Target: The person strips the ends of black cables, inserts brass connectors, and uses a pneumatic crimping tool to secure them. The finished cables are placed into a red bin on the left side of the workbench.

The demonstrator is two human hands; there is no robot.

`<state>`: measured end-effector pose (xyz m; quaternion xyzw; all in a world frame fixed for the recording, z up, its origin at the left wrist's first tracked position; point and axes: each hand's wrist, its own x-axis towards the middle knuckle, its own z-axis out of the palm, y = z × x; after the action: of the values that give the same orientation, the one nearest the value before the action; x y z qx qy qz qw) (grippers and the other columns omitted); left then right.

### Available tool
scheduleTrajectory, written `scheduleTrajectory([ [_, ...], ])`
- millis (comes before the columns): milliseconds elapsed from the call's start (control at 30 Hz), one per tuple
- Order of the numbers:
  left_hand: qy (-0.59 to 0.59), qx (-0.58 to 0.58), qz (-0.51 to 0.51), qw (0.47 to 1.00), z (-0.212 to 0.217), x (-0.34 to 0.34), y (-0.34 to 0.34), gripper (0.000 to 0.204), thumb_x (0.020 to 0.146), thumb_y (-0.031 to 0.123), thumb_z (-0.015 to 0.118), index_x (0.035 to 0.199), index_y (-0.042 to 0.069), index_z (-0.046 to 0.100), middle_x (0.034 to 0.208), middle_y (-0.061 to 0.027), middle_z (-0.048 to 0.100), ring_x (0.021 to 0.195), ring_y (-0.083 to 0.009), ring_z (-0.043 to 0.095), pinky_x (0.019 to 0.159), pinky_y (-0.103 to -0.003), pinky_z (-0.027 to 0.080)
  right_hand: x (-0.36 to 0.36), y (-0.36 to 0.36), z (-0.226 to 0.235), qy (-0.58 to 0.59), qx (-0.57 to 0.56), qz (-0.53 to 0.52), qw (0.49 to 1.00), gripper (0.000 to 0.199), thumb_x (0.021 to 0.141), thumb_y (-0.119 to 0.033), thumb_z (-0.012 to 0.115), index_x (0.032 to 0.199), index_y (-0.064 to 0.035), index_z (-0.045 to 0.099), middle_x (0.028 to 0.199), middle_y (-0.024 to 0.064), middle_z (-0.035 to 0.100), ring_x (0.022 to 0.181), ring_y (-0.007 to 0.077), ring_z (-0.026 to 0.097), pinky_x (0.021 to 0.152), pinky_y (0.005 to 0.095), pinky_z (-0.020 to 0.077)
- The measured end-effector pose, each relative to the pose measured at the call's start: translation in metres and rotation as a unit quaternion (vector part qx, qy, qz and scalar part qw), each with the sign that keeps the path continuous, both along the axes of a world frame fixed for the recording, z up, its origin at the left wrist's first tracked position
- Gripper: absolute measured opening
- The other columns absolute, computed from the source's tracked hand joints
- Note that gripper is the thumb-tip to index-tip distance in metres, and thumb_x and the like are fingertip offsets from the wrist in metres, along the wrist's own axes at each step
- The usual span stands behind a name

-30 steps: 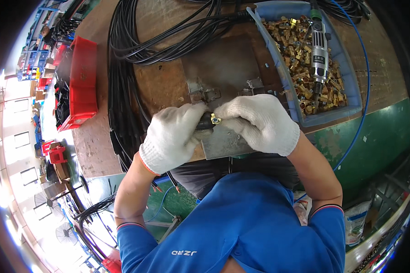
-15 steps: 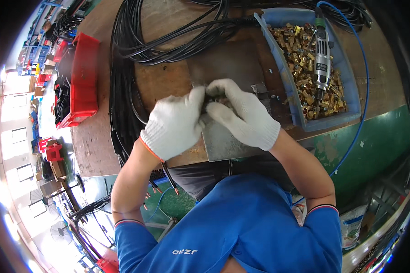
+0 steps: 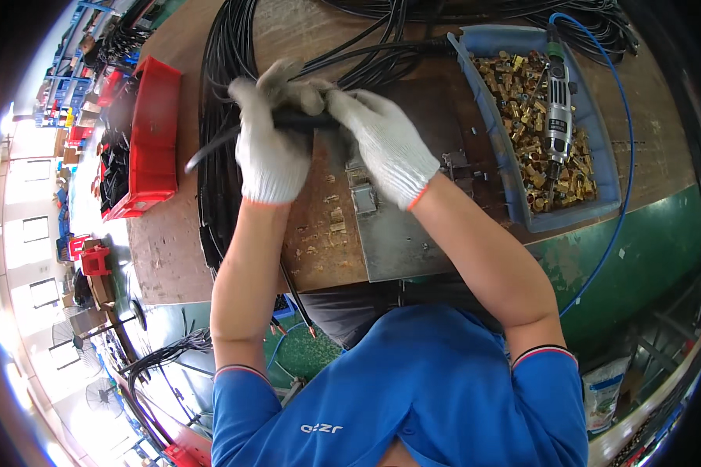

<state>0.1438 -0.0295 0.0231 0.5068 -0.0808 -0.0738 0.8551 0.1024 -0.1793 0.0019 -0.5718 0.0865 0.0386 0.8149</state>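
Both hands have lifted away from the metal plate, where they were pressed together over a small brass piece a moment ago, and now sit further back on the surface, close against the bundle of black cables. Between them they now hold a single black cable instead of working on the plate.

Left hand, in a white knit glove, is curled fully round the cable, whose free end trails out past the glove toward the red bin. Right hand, gloved the same, is closed on the same cable just beside the left, fingers pinched at the point where the two gloves meet. Whether a brass fitting sits on that end I cannot tell; the gloves cover it.

On the plate the small metal clamp stands bare, with nothing held in it. To the right, the blue tray holds loose brass fittings, and a power tool lies on top of them.

My reading is that work at the clamp is paused and a cable is being picked out and gripped.
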Motion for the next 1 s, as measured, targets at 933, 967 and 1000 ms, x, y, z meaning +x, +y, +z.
scheduleTrajectory([
  [933, -0.199, 0.165, 0.022, 0.966, -0.073, 0.039, -0.049, 0.022, 0.101, -0.005, 0.052, 0.106, -0.004, 0.073, 0.1, -0.0081, 0.075, 0.091, -0.0145, 0.067, 0.084, -0.03, 0.056, 0.056, 0.002, -0.055, -0.205, -0.043, -0.053, 0.976, 0.038, 0.101, -0.035, 0.064, 0.109, -0.0019, 0.079, 0.098, 0.01, 0.078, 0.094, 0.0204, 0.071, 0.091, 0.0339, 0.0536],
  [967, -0.227, 0.181, 0.026, 0.957, -0.077, 0.043, -0.048, 0.022, 0.1, -0.005, 0.052, 0.105, -0.003, 0.073, 0.1, -0.0083, 0.076, 0.092, -0.0147, 0.066, 0.084, -0.031, 0.056, 0.055, 0.001, -0.053, -0.207, -0.047, -0.047, 0.976, 0.038, 0.101, -0.035, 0.063, 0.108, -0.0014, 0.079, 0.098, 0.0102, 0.078, 0.095, 0.0209, 0.071, 0.091, 0.0344, 0.0534],
  [1000, -0.23, 0.185, 0.029, 0.955, -0.074, 0.045, -0.056, 0.023, 0.099, -0.006, 0.051, 0.104, -0.003, 0.073, 0.1, -0.0086, 0.076, 0.092, -0.0152, 0.067, 0.085, -0.031, 0.056, 0.058, -0.008, -0.052, -0.215, -0.054, -0.048, 0.974, 0.039, 0.102, -0.035, 0.061, 0.108, -0.0009, 0.078, 0.099, 0.0104, 0.078, 0.096, 0.0214, 0.071, 0.092, 0.0348, 0.0531],
])
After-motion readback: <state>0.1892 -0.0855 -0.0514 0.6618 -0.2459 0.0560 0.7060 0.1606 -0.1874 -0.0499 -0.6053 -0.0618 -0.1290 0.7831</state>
